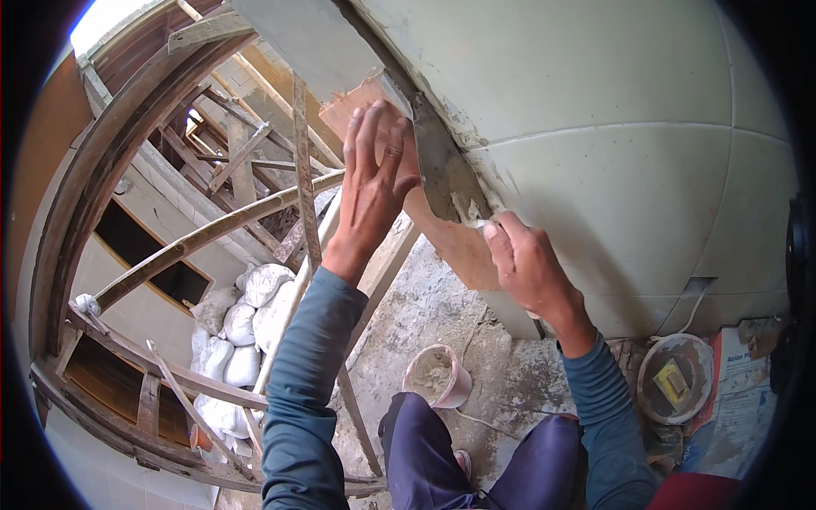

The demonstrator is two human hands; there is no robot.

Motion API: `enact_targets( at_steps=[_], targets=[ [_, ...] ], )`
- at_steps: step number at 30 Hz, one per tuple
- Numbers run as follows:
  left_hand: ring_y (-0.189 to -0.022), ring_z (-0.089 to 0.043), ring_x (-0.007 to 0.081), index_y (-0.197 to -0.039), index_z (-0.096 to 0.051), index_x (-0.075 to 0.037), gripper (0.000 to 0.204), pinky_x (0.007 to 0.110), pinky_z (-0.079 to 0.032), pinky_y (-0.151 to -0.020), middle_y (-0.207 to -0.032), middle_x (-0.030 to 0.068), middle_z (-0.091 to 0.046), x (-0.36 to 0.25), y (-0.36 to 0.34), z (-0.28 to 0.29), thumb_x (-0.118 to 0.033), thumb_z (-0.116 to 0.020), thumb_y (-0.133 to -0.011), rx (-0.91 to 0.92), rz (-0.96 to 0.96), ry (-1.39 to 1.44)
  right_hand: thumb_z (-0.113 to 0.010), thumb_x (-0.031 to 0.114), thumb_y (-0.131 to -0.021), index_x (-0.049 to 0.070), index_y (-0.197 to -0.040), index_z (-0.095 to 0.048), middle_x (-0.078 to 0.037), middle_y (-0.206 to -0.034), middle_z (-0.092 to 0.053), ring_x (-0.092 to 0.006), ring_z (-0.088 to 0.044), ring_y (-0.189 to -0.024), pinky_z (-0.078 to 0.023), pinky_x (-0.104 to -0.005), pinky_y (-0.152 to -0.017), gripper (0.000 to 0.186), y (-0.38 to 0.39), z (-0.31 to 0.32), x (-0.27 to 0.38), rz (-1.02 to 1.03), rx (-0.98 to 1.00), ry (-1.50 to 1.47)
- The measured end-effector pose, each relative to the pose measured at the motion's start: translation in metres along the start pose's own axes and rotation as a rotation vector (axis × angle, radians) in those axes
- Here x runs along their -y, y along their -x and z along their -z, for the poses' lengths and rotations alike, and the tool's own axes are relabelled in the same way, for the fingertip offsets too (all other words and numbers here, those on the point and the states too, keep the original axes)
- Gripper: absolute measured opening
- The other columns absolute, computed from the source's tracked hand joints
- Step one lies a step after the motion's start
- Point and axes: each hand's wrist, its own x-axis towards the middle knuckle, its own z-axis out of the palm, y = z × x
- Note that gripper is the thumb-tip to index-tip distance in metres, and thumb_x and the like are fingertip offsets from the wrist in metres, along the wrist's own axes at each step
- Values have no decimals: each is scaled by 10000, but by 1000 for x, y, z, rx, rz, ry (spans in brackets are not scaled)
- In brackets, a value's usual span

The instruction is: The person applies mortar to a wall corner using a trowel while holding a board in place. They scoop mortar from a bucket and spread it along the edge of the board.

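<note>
A thin tan wooden board (450, 246) with a cut, wavy edge lies along the narrow face of a wall corner. My left hand (371, 183) rests flat on its upper part, fingers stretched out over the wood. Beside the board's lower end, my right hand (535, 268) is closed, with the thumb bent forward. A small pale bit shows by the thumb, but what the fingers hold is hidden. Wet-looking grey mortar (455, 183) covers the strip between the board and the tiled wall (595, 85).
A pink bucket (439, 376) with grey mix stands on the stained floor between wall and knees. At right sits a round basin (676, 378) with a yellow item inside, near paper sacks (735, 399). Wooden poles (212, 229) and stacked white sacks (242, 327) fill the left.
</note>
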Motion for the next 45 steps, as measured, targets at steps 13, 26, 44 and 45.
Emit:
enact_targets(
  at_steps=[13, 26, 44, 45],
  targets=[
    [-1470, -292, 421, -1447, -456, -80, 916, 489, -359, -1178, -1605, 202, -261, 11, 1, -4, -128, -880, -637, 81, -17, 148, -426, 342, -1079, 21, -848, -531, -2, -556, -470, -83, -437, -457, -383, -279, -458, 410, -12, 28, -13, -56, 149, -195],
    [-1482, -277, 412, -1468, -472, -132, 924, 494, -358, -1176, -1622, 188, -234, 15, 3, 1, -118, -883, -640, 101, -19, 219, -483, 290, -1063, -8, -939, -591, -85, -600, -520, -171, -496, -524, -415, -351, -516, 341, -36, 7, 6, 4, -15, -55],
    [-1490, -264, 383, -1362, -543, 15, 803, 461, -317, -1205, -1605, 213, -267, 15, -1, 2, -261, -847, -671, 150, -61, 114, -457, 286, -1066, -12, -884, -559, -78, -572, -504, -164, -487, -504, -420, -361, -511, 364, -36, 17, 7, -71, 97, -69],
    [-1490, -264, 383, -1362, -543, 15, 803, 461, -317, -1205, -1605, 213, -267, 15, -2, 2, -261, -847, -671, 144, -66, 108, -457, 286, -1066, -12, -884, -559, -78, -572, -504, -164, -487, -504, -420, -361, -511, 364, -28, 22, 9, -62, 92, -69]
  ],
)
